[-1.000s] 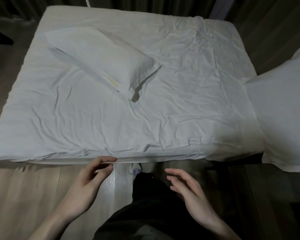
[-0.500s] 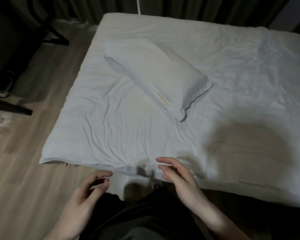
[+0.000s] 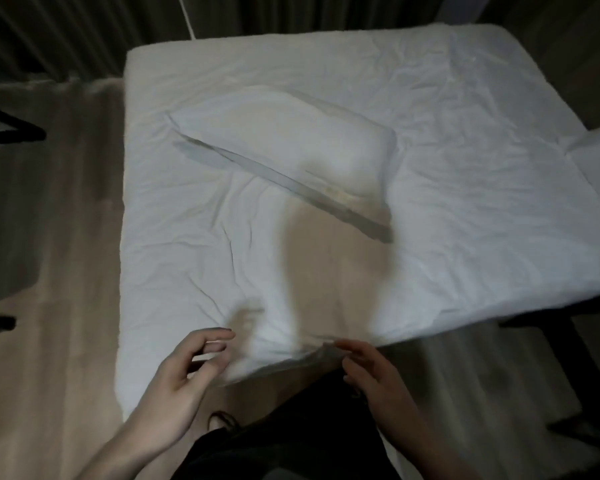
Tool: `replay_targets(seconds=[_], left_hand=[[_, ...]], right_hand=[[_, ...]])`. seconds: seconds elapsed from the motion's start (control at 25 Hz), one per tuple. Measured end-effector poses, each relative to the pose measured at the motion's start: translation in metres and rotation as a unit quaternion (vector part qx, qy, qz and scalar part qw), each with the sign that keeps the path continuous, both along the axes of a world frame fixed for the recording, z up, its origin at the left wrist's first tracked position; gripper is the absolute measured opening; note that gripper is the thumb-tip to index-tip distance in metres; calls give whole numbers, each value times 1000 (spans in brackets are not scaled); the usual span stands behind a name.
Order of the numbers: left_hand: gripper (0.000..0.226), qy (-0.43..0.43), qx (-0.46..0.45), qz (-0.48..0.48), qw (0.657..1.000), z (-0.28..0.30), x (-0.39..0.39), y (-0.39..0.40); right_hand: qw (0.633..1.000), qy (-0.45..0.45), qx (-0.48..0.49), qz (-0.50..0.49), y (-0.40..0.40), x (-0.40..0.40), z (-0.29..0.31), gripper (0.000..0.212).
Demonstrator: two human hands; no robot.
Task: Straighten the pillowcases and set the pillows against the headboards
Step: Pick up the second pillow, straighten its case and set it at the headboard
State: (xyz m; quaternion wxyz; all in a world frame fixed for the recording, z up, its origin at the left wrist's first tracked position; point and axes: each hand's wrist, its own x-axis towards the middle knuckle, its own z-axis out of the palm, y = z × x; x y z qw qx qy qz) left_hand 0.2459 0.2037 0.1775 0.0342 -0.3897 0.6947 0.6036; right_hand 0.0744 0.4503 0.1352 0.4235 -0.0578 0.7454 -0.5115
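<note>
- The pillow (image 3: 284, 147) lies skewed on the bed (image 3: 465, 202), at about 12 o'clock from the person, its long axis running from 10 o'clock to 4 o'clock. It is well apart from both hands.
- The left hand (image 3: 181, 379) hovers over the near edge of the bed at 7 o'clock, fingers loosely curled, holding nothing.
- The right hand (image 3: 371, 368) hovers at 5 o'clock by the same edge, fingers relaxed, also empty.
- The step in hand looks like the reach for the pillow. Both hands should go forward together, 1 to each short end.
- Better to take the case by its corners than by the filling. A pull outward at the 2 ends should flatten the loose flap along the near side.
- The sheet (image 3: 194, 271) is creased and soft; lifting the pillow clear rather than dragging it should keep the sheet from rucking further.
- No headboard can be made out; only a dark curtain (image 3: 84, 32) shows at 12 o'clock, so which end to set the pillow against cannot be told.
</note>
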Motion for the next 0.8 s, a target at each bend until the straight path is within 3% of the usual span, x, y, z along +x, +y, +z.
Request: replay_targets(seconds=[0.08, 0.2, 0.32, 0.56, 0.68, 0.8], left_hand=[[23, -4, -7, -58, 998, 5, 16, -42], [47, -8, -23, -93, 995, 17, 27, -88], [40, 4, -26, -111, 993, 24, 25, -106], [29, -3, -67, -106, 992, 17, 48, -148], [36, -12, -70, -96, 993, 24, 66, -177], [29, -8, -54, -106, 993, 23, 75, -215]], right_hand=[[998, -14, 0, -58, -14, 48, 4, 20], [994, -10, -2, -106, -38, 94, 24, 25], [990, -14, -23, -142, -74, 97, 30, 29], [996, -20, -36, -73, -157, 85, 16, 32], [995, -19, -60, -74, -190, 93, 26, 31], [993, -17, -61, -100, -216, 109, 24, 30]])
